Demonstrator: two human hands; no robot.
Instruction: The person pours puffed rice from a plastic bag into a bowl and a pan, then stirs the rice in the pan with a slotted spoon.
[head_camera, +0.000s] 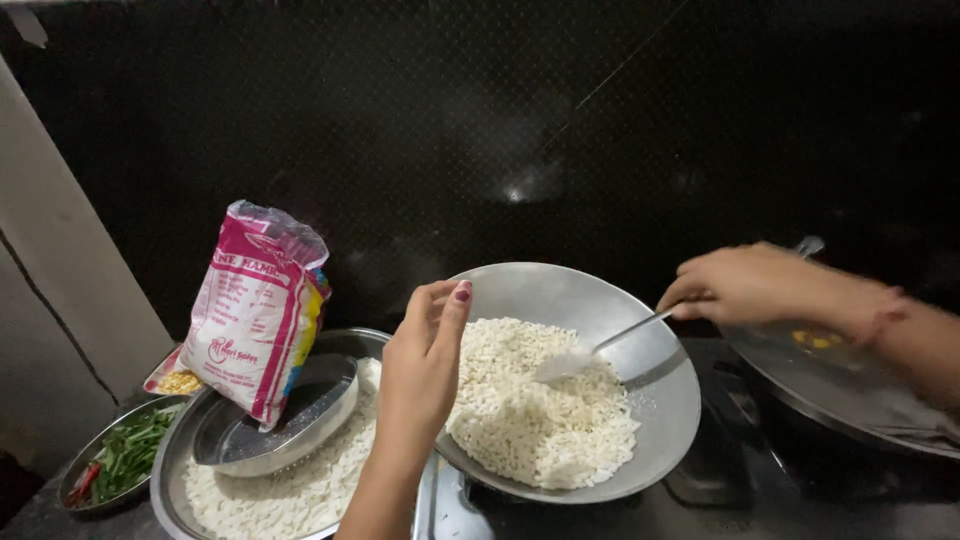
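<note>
A large steel wok (650, 390) sits tilted on the stove, holding a heap of white puffed rice (530, 410). My left hand (425, 365) grips the wok's near left rim. My right hand (745, 285) holds a long steel spatula (600, 348) by its handle, with the blade dug into the puffed rice.
A wide steel plate (175, 470) at the left holds more puffed rice, a smaller steel plate (290, 415) and a pink and white plastic bag (255, 310). A bowl of chopped green chillies (120, 455) is at far left. Another pan (840, 385) stands at the right. Behind is a dark wall.
</note>
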